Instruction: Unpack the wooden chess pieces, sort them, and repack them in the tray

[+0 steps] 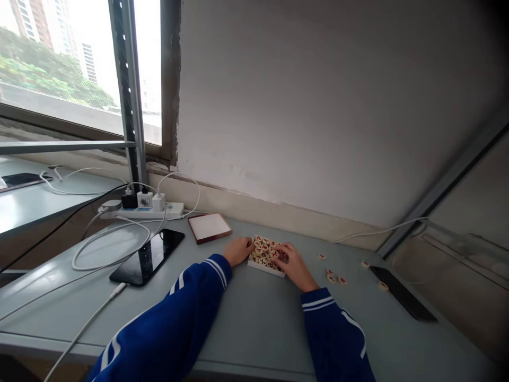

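Note:
A small white box [259,265] filled with round cream game pieces marked in red [264,247] lies on the grey table [254,323]. My left hand [237,250] rests against the box's left side, fingers curled on its edge. My right hand [293,263] lies over the box's right part, fingers bent down onto the pieces. Whether it pinches one is hidden. Both arms wear blue sleeves with white stripes.
Several loose pieces [333,276] lie right of the box. The box's brown-edged lid [209,227] sits behind left. A black phone [149,257] on a white cable, a power strip [141,210] with chargers, and another dark phone [402,293] at right.

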The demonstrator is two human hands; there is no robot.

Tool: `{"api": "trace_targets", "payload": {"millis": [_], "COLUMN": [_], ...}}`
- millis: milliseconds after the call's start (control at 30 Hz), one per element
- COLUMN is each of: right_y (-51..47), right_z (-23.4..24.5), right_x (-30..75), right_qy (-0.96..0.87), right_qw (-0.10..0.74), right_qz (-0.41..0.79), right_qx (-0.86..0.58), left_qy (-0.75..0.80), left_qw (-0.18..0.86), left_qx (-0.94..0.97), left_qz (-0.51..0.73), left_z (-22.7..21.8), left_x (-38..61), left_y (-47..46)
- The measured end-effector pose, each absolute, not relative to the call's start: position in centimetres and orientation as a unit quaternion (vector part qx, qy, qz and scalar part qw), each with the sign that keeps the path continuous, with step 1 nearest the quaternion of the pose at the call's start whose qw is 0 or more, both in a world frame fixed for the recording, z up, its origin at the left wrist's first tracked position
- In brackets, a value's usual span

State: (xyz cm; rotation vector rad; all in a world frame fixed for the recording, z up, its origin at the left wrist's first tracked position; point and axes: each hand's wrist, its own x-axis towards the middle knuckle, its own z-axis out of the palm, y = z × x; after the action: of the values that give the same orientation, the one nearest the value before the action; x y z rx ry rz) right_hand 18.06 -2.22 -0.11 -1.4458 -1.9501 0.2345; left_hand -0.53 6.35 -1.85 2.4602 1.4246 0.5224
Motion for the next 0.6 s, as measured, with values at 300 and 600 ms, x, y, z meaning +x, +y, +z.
{"api": "trace_targets", "payload": {"millis": [300, 600], "right_y": [-1.8, -1.4], "right_z": [-0.7, -1.0], "right_x": [16.7, 16.2], "right_qy": [-0.777, -0.768], "right_qw": [0.264, 0.234], "right_qz": [-0.017, -0.095], "right_qx": [-0.572, -0.588], "left_qy": [0.471, 0.464], "left_qw": [0.122, 0.125], "left_qx": [0.852, 0.855], "left_qz": [0.191, 0.194], "left_z": [-2.0, -2.3], "left_x": [-0.5, -0.6], "left_y": [6.4, 6.6]}}
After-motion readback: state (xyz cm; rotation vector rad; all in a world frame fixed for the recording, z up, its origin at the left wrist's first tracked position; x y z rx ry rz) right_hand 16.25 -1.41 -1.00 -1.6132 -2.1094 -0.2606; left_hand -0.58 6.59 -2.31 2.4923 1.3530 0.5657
